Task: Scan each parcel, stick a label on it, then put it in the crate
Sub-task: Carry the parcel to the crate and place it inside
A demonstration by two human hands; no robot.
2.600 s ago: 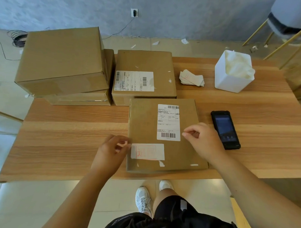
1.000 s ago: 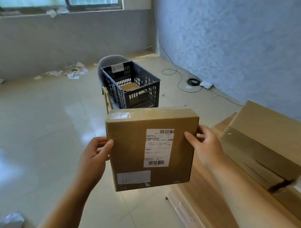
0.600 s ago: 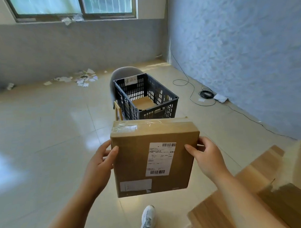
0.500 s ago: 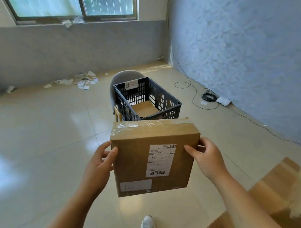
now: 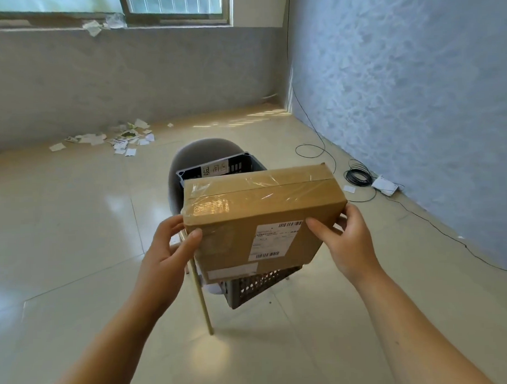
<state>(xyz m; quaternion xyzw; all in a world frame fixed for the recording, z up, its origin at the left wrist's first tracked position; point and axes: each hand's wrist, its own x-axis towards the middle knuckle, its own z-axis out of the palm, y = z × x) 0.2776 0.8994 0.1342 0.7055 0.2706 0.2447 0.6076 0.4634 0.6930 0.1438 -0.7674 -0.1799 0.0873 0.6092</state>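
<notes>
Pale tiled floor (image 5: 75,226), grey walls: 1 parcel (image 5: 264,203) held in the air above 1 crate (image 5: 254,285).

2 bare hands carry the brown cardboard parcel, its taped side tilted up. The left hand (image 5: 168,252) grips the left edge with the thumb laid on the labelled face and the fingers curled behind. The right hand (image 5: 346,240) grips the right edge the same way, its thumb just beside the white barcode label (image 5: 274,240). A 2nd, paler label (image 5: 232,271) sits near the parcel's lower edge. The dark slatted crate rests on 1 grey chair (image 5: 204,147) directly under the parcel, and 1 paper tag (image 5: 214,170) is fixed to its far rim. Paper scraps (image 5: 115,137) lie scattered by the far wall under the window (image 5: 154,5). 1 coil of black cable (image 5: 358,176) lies by the right wall.
</notes>
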